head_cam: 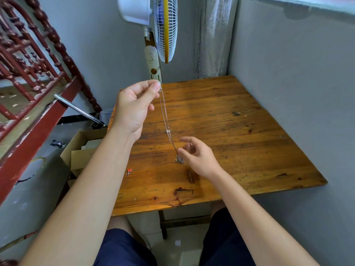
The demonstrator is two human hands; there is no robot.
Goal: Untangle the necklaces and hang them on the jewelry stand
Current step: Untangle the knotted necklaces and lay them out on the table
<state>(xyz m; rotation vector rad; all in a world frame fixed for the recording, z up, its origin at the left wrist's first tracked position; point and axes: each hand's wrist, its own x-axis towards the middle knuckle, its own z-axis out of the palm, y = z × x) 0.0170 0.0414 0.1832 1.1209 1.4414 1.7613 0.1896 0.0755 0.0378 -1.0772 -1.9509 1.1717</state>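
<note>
Pinching top of silver chain (164, 114) between thumb and forefinger: left hand (134, 106), raised above wooden table (240, 120). Chain hangs taut down to tangled clump (180, 159) resting on table centre. Right hand (199, 156) just beside clump, fingers loosely curled, thumb and forefinger at chain's lower end; whether gripping, cannot tell. Red-pendant necklace (129, 171) lies near table's left edge.
</note>
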